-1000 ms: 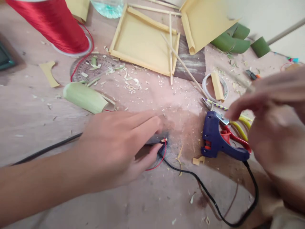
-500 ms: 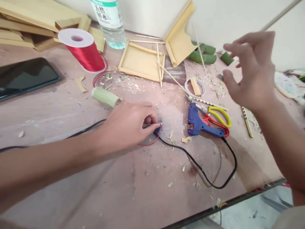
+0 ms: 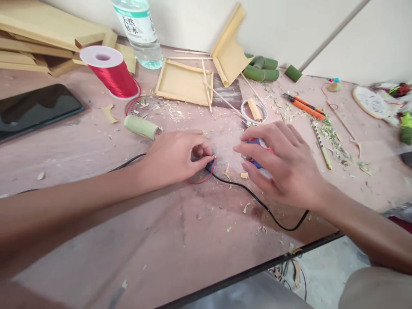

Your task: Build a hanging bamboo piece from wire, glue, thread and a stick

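Note:
My left hand (image 3: 177, 156) is closed in a pinch on a thin red cord (image 3: 206, 179), whose loop hangs below the fingertips. A pale green bamboo piece (image 3: 141, 127) lies just behind that hand. My right hand (image 3: 280, 161) hovers to the right with fingers apart and nothing in them. Beneath it sits a blue glue gun (image 3: 256, 164), mostly hidden by the hand. Its black cable (image 3: 257, 206) curves across the table in front. A spool of red cord (image 3: 111, 73) stands tilted at the back left.
A water bottle (image 3: 140, 34) and a small paper-covered frame (image 3: 185, 81) stand at the back. A phone (image 3: 38, 109) lies at left. Green bamboo pieces (image 3: 264, 68), a tape roll (image 3: 246, 113), an orange cutter (image 3: 304, 106) and shavings lie rightward. The table edge (image 3: 251, 272) runs in front.
My right hand has come down and left from the raised position at the right, and now covers most of the glue gun. The left hand keeps its pinch. The view has turned slightly right.

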Demonstrator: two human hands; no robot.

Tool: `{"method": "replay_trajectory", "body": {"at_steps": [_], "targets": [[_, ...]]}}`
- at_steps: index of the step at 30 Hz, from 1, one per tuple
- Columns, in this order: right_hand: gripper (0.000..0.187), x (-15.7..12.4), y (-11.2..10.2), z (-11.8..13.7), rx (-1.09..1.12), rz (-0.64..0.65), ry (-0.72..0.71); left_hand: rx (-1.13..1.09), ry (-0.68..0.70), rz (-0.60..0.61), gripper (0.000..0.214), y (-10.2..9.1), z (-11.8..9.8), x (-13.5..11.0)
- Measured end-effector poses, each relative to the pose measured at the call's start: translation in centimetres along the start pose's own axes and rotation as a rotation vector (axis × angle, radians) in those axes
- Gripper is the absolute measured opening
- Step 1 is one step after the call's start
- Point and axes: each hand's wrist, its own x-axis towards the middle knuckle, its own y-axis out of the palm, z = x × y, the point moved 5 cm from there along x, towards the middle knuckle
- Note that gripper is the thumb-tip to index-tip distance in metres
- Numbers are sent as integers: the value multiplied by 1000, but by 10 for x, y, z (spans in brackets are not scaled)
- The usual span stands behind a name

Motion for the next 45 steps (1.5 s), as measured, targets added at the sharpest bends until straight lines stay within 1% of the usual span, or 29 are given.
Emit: {"method": "replay_trajectory", "body": {"at_steps": [3,5,10,12,14,17,19,22,24,27,29,31,34,37,41,45], "targets": [[25,-6,-9,10,78,-35,35,4,-3,20,12,0,-1,2],[25,-11,-10,14,123,-43,52,11,-14,21,9,0,-2,3],[32,-18,-1,11,199,-74,76,-1,-44,13,6,1,-7,5],[32,-18,3,8,224,-98,73,-14,-44,7,6,2,-7,5],[30,-17,6,7,237,-93,75,-36,-26,-4,7,2,-7,5],[28,-16,10,7,288,-59,92,-79,43,-45,9,3,-6,3],[25,-16,12,7,325,-52,122,-100,137,-105,9,2,-10,0],[18,-17,13,6,365,-68,208,-112,288,-232,11,-4,-23,-12],[14,-18,15,5,419,-39,283,-93,378,-303,13,-8,-33,-22],[15,-19,17,6,608,36,331,9,520,-378,15,-13,-47,-38],[16,-18,18,10,760,67,308,94,598,-405,17,-13,-53,-46],[19,-17,18,13,851,83,279,154,656,-413,18,-12,-55,-50],[22,-16,22,16,889,100,273,171,724,-436,15,-9,-54,-53],[22,-17,27,18,907,98,272,151,750,-438,16,-8,-52,-55],[17,-18,29,20,896,65,260,130,712,-373,19,-6,-48,-57],[14,-19,28,21,901,42,254,65,697,-409,17,-9,-47,-57]]}}
